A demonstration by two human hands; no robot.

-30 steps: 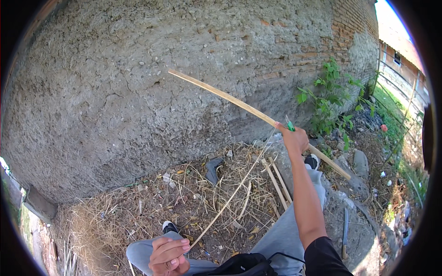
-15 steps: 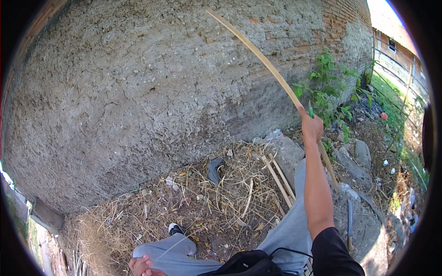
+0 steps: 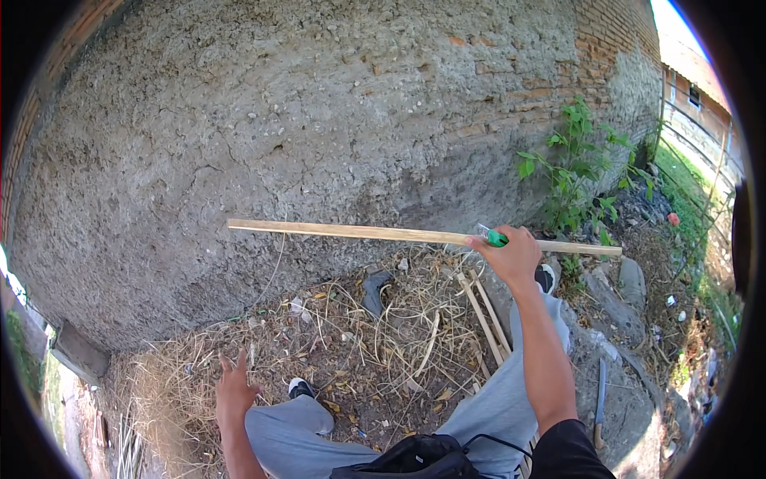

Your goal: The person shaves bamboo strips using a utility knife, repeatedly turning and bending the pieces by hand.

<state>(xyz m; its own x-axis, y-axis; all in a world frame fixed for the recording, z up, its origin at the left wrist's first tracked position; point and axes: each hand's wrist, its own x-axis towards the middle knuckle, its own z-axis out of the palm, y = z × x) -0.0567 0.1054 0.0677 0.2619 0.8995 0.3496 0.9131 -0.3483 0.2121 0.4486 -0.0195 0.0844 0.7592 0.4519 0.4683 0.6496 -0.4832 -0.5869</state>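
Before a rough, crumbling wall (image 3: 239,120), one long flat bamboo strip (image 3: 343,231) hangs nearly level in mid-air, above the littered ground. Two bare hands are in view, well apart. The right hand (image 3: 515,254) is clamped on the strip, right of its middle, and also holds one green-handled cutter (image 3: 497,238) against it. The left hand (image 3: 235,393) is empty, its fingers spread, low and well away from the strip. One thin pale fibre (image 3: 279,263) curves down near the strip's left end; whether it is attached, I cannot tell.

Two more bamboo laths (image 3: 481,315) lie side by side on the ground, their lower ends hidden behind the grey trouser leg. One long-bladed knife (image 3: 601,391) lies on the stone slab (image 3: 630,431), right of the right forearm. One dark grey bent scrap (image 3: 373,294) sits among curled shavings (image 3: 415,335) and dry leaves, too many to count. Two black-and-white shoes show, one (image 3: 300,388) on the litter, the other (image 3: 546,277) partly covered near the right wrist. One black bag (image 3: 423,457) blocks part of the lap. One leafy green plant (image 3: 578,172) grows against the wall beyond the strip's right end. At lower left stand several pale sticks (image 3: 128,455), blurred toward the rim.
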